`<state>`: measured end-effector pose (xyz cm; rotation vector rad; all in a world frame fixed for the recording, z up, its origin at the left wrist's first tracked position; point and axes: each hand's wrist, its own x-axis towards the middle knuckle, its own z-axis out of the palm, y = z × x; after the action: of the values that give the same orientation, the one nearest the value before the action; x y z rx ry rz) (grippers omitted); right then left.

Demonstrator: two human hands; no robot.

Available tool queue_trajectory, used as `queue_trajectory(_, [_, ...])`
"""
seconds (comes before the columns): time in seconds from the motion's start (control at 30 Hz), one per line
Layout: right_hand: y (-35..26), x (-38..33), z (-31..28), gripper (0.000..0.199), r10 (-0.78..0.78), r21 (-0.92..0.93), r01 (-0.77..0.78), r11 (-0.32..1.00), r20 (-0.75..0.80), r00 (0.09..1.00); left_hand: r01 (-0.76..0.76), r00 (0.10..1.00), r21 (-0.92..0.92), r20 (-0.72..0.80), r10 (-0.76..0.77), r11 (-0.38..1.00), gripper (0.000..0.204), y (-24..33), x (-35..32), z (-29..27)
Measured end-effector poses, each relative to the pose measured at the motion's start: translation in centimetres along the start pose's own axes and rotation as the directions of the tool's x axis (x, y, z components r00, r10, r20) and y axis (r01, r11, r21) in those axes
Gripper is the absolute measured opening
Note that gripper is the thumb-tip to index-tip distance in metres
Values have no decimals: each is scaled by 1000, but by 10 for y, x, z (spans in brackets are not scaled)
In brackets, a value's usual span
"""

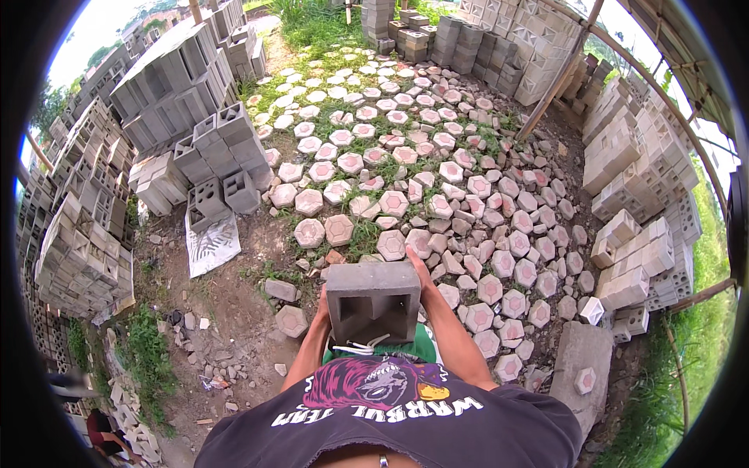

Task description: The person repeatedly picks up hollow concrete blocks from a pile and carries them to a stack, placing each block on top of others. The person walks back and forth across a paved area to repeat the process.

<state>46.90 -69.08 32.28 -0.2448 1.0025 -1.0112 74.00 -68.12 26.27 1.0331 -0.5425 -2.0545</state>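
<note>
A grey hollow concrete block [373, 277] is held up in front of my body, its two square cavities facing me. My left hand [323, 304] presses against its left side, the fingers mostly hidden behind it. Against the right side lies my right hand [421, 273], fingers pointing away from me along the block. Beneath and beyond the block are hexagonal paving stones [339, 231] with pinkish centres. Several smaller stone pieces lie near my right forearm.
Tall stacks of grey blocks [175, 90] stand at the left, beside a white printed sack [212, 246] on the dirt. More blocks [636, 261] line the right side. A slanting wooden pole [562, 74] rises at the far right. Another person [109, 437] shows at the lower left.
</note>
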Motion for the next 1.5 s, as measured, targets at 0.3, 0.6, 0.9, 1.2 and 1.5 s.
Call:
queue_trajectory(0.3, [12,50,-45,77,30,159,-11,987,-118,993,177,975,92,118,-187,980,66,13,73,9])
queue_trajectory(0.6, [-67,170,-85,62,-103,124,116,986,-108,989,137,978,146,137,-157,980,64,52,190,60])
queue_trajectory(0.9, [-196,208,-129,52,-150,144,166,976,-118,982,148,972,183,157,-177,972,63,80,303,134])
queue_trajectory(1.2, [-239,206,-177,56,-150,280,237,930,-300,942,245,918,281,239,-315,928,62,80,406,203])
queue_trajectory(1.5, [-282,252,-223,51,-174,368,393,843,-504,846,206,847,446,364,-386,871,66,83,537,232])
